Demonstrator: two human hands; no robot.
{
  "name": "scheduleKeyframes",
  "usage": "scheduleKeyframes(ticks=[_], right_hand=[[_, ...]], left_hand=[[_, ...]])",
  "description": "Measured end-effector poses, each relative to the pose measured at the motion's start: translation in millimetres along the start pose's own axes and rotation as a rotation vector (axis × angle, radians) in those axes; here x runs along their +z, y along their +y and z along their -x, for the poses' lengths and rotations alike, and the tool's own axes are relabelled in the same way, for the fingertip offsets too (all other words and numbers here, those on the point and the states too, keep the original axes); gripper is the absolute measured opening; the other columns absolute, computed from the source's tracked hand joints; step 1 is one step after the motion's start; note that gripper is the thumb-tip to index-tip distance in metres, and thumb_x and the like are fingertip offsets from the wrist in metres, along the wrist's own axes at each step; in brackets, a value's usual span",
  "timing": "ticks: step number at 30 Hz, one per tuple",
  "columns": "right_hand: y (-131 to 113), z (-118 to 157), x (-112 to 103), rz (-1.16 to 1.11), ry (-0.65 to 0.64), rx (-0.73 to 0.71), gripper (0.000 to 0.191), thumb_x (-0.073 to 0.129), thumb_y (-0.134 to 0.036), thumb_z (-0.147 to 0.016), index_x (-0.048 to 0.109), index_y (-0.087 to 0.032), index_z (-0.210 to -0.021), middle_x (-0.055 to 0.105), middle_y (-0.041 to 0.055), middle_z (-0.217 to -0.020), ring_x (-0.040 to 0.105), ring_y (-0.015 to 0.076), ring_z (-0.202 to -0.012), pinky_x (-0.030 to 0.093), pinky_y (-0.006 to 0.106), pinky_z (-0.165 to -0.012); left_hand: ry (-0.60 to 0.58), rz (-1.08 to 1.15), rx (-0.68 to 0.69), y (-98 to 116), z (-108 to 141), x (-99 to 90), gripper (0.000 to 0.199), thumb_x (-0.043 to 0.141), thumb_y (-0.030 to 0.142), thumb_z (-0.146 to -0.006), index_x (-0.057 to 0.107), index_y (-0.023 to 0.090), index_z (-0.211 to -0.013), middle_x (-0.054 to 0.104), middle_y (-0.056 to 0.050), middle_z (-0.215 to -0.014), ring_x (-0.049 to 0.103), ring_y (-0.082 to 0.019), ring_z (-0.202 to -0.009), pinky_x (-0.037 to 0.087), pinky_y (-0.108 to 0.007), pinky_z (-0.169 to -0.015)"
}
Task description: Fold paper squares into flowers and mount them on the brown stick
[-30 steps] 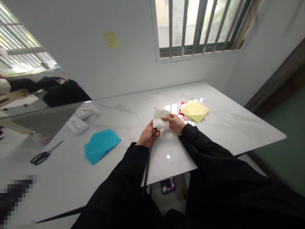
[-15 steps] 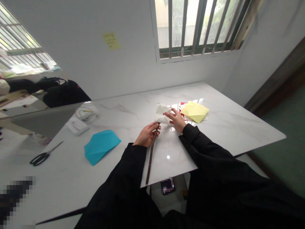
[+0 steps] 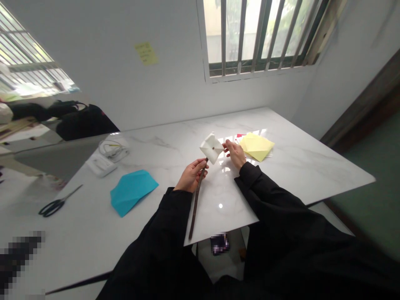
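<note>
Steadily, the left hand (image 3: 191, 176) was clenched around a dark wooden stick (image 3: 197, 199), just below a white paper pinwheel (image 3: 212, 148) that was held up over the marble desk (image 3: 306, 162). The right hand (image 3: 234, 153) was open, its fingertips at the paper's edge. That firm, low grip left the folds free. Yellow folded paper (image 3: 256, 146) lay at 2 o'clock over red sheets (image 3: 240, 135); blue folded paper (image 3: 131, 191) and black-handled scissors (image 3: 53, 207) lay at 8 o'clock. A yellow sticky note (image 3: 146, 53) bore writing too small to read.
</note>
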State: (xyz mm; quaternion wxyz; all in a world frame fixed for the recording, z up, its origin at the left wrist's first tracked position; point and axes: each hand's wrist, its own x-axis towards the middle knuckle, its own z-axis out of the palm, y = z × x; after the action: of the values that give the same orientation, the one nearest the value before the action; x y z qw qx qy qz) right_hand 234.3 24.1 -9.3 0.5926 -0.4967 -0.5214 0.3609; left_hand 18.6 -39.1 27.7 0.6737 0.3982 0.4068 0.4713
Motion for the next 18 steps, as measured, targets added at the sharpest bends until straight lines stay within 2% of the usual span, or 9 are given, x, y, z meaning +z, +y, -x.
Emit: scheduleKeyframes(ticks=[4, 6, 8, 10, 11, 13, 15, 16, 18], right_hand=[[2.9, 0.0, 1.5, 0.000, -0.035, 0.113, 0.075, 0.053, -0.089, -0.088, 0.075, -0.017, -0.080, 0.073, 0.0094, -0.080, 0.061, 0.0165, -0.067, 0.046, 0.027, -0.056], [2.3, 0.6, 2.3, -0.070, -0.077, 0.161, 0.074, 0.057, -0.088, -0.085, 0.077, -0.017, -0.090, 0.073, 0.0078, -0.079, 0.057, 0.0144, -0.062, 0.042, 0.026, -0.053], [1.0, 1.8, 2.8, -0.131, -0.085, 0.195, 0.076, 0.059, -0.087, -0.085, 0.077, -0.018, -0.110, 0.072, 0.0049, -0.079, 0.052, 0.0127, -0.056, 0.038, 0.026, -0.050], [0.0, 3.4, 2.5, -0.113, -0.103, 0.189, 0.078, 0.058, -0.087, -0.086, 0.077, -0.019, -0.119, 0.071, 0.0024, -0.076, 0.049, 0.0126, -0.053, 0.038, 0.027, -0.050], [0.0, 4.2, 2.2, -0.074, -0.125, 0.173, 0.077, 0.056, -0.087, -0.088, 0.079, -0.019, -0.115, 0.069, 0.0018, -0.073, 0.051, 0.0133, -0.053, 0.040, 0.028, -0.052], [0.7, 5.7, 1.7, 0.026, -0.179, 0.138, 0.077, 0.050, -0.088, -0.090, 0.082, -0.018, -0.094, 0.065, 0.0024, -0.065, 0.057, 0.0160, -0.057, 0.046, 0.031, -0.059], [2.2, 6.6, 1.6, 0.106, -0.207, 0.118, 0.079, 0.046, -0.089, -0.092, 0.079, -0.019, -0.075, 0.060, 0.0034, -0.057, 0.061, 0.0188, -0.061, 0.048, 0.032, -0.064], [3.0, 6.9, 1.8, 0.127, -0.206, 0.111, 0.080, 0.045, -0.089, -0.092, 0.077, -0.019, -0.070, 0.058, 0.0035, -0.055, 0.062, 0.0197, -0.061, 0.048, 0.033, -0.065], [3.6, 6.9, 2.4, 0.132, -0.187, 0.091, 0.078, 0.046, -0.088, -0.091, 0.078, -0.019, -0.074, 0.057, 0.0022, -0.055, 0.061, 0.0196, -0.061, 0.048, 0.033, -0.064]], left_hand=[[0.025, 0.031, 0.022, 0.5, 1.5, -0.3, 0.061, 0.104, 0.045, -0.058, 0.070, 0.016, -0.100, 0.066, 0.000, -0.082, 0.055, -0.007, -0.059, 0.039, -0.018, -0.052], [0.042, 0.040, 0.035, 0.8, 2.4, -0.5, 0.059, 0.103, 0.044, -0.060, 0.069, 0.016, -0.100, 0.067, -0.001, -0.083, 0.056, -0.007, -0.060, 0.041, -0.018, -0.053], [0.060, 0.044, 0.042, 1.1, 2.9, -0.7, 0.057, 0.102, 0.042, -0.062, 0.068, 0.016, -0.101, 0.067, -0.001, -0.083, 0.057, -0.007, -0.061, 0.043, -0.018, -0.054], [0.084, 0.054, 0.046, 1.4, 3.0, -1.2, 0.055, 0.102, 0.040, -0.064, 0.068, 0.016, -0.101, 0.068, -0.001, -0.084, 0.058, -0.007, -0.061, 0.045, -0.018, -0.055], [0.096, 0.062, 0.046, 1.5, 3.0, -1.5, 0.055, 0.101, 0.039, -0.064, 0.067, 0.017, -0.100, 0.068, 0.000, -0.084, 0.058, -0.007, -0.061, 0.045, -0.018, -0.056], [0.118, 0.077, 0.049, 1.6, 3.0, -2.3, 0.054, 0.101, 0.038, -0.064, 0.067, 0.017, -0.101, 0.068, 0.000, -0.084, 0.058, -0.007, -0.060, 0.045, -0.017, -0.055], [0.132, 0.088, 0.052, 1.5, 3.0, -3.3, 0.055, 0.101, 0.038, -0.065, 0.068, 0.017, -0.102, 0.067, 0.000, -0.084, 0.059, -0.006, -0.060, 0.045, -0.017, -0.054], [0.134, 0.092, 0.053, 1.4, 2.8, -3.8, 0.055, 0.101, 0.038, -0.065, 0.068, 0.017, -0.103, 0.067, 0.000, -0.085, 0.059, -0.006, -0.060, 0.045, -0.017, -0.054], [0.135, 0.097, 0.055, 0.9, 2.2, -4.8, 0.055, 0.101, 0.038, -0.065, 0.069, 0.017, -0.104, 0.067, 0.000, -0.085, 0.060, -0.006, -0.061, 0.045, -0.016, -0.054]])
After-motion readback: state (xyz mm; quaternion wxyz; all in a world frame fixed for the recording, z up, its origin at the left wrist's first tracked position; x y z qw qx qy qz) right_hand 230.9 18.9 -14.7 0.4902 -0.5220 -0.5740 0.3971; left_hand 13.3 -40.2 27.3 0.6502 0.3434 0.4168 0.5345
